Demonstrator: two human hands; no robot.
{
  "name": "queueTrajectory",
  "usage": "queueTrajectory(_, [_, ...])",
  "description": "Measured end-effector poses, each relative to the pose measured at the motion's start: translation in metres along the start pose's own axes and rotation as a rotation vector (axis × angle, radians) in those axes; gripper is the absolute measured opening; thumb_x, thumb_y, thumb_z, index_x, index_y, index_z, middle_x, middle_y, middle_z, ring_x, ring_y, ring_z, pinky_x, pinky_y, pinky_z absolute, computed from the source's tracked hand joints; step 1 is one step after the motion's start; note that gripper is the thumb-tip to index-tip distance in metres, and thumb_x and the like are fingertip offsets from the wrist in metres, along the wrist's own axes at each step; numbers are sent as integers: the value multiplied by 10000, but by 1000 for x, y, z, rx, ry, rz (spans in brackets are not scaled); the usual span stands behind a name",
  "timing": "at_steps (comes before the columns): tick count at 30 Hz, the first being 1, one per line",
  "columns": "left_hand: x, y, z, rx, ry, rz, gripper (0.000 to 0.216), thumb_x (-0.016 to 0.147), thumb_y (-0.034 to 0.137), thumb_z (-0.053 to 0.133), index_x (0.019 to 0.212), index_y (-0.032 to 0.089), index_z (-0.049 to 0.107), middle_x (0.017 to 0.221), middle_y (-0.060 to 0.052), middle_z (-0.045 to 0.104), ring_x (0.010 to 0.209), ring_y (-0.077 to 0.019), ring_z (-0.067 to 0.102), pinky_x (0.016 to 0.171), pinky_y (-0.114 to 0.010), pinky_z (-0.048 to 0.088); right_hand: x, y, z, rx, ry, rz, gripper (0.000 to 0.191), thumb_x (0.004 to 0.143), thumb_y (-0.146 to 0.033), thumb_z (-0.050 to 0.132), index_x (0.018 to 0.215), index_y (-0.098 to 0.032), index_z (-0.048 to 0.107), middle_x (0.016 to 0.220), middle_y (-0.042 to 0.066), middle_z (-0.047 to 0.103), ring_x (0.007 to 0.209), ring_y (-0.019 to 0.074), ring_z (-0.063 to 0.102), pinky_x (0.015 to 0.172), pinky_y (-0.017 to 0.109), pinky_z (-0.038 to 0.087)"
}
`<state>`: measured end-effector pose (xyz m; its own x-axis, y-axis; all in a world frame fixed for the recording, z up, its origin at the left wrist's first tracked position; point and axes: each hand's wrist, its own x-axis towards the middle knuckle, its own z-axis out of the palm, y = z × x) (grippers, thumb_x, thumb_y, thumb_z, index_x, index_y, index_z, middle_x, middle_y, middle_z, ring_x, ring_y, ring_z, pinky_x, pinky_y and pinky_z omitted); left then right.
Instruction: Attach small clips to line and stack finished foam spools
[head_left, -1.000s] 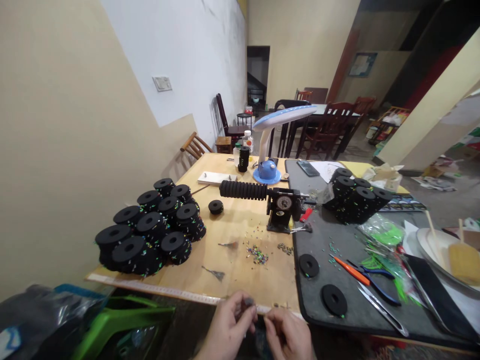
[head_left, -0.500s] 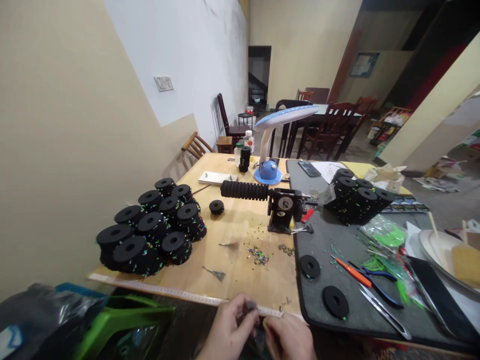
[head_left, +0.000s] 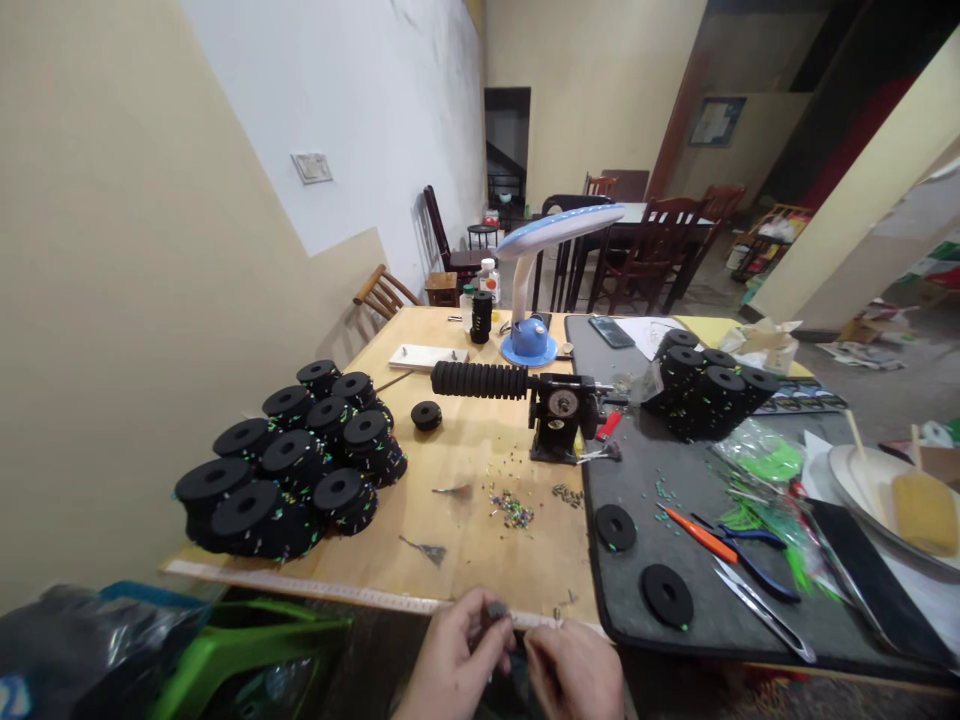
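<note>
My left hand [head_left: 461, 650] is at the front edge of the wooden table, thumb and fingers pinched on a small dark grey piece [head_left: 496, 608] too small to name. Close beside it, my right hand [head_left: 576, 668] is closed with the fingers curled inward; whatever they hold is hidden. Just beyond the hands lie a pile of coloured beads [head_left: 513, 510] and two small grey feathery tufts, one of them the nearer tuft [head_left: 427, 550]. A black hand-cranked winder [head_left: 561, 415] stands farther back, with a ribbed black roll [head_left: 480, 380] on its shaft.
Stacks of black foam spools [head_left: 292, 455] crowd the table's left; more spools [head_left: 705, 385] stand on the grey mat [head_left: 637, 590]. The mat also bears loose discs, orange-handled tool [head_left: 701, 535], blue pliers [head_left: 757, 570] and tweezers [head_left: 765, 610]. A blue lamp [head_left: 529, 342] stands behind.
The camera view has shifted slightly, so the table's things sit a little farther left. Both hands keep nearly the same pinched pose, with small finger movements.
</note>
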<state>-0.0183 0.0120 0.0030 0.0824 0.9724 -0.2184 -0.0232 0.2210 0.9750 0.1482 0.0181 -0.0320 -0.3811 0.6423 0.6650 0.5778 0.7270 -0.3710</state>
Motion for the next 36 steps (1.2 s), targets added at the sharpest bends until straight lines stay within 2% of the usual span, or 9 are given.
queueTrajectory(10, [1, -5, -2, -39, -3, -21, 384, 755, 542, 674, 727, 168, 589, 613, 3, 603, 553, -142, 591, 565, -231, 467, 4, -3, -1, -22, 13, 26, 181, 884, -122, 491, 769, -219, 592, 507, -9, 600, 421, 145, 543, 458, 256, 340])
queueTrajectory(21, [1, -1, 0, -58, 37, -62, 435, 687, 582, 717, 721, 163, 605, 588, 12, 602, 511, -134, 588, 509, -221, 447, 6, -7, 1, 52, 55, 26, 187, 895, -122, 477, 776, -222, 581, 543, -2, 638, 445, 145, 579, 477, 241, 384])
queueTrajectory(30, [0, -4, 0, -60, 26, -24, 382, 739, 534, 696, 750, 162, 612, 629, -13, 631, 553, -147, 599, 557, -239, 482, 5, -5, -1, 65, 32, 72, 137, 884, -107, 498, 874, -205, 594, 567, 2, 652, 465, 152, 580, 481, 252, 357])
queueTrajectory(36, [-2, -5, 0, 33, 14, 55, 324, 823, 482, 625, 747, 169, 592, 639, -13, 619, 569, -148, 600, 578, -234, 479, 5, -7, 0, 36, 14, 116, 150, 902, -124, 488, 816, -197, 588, 537, -2, 610, 453, 150, 551, 477, 261, 332])
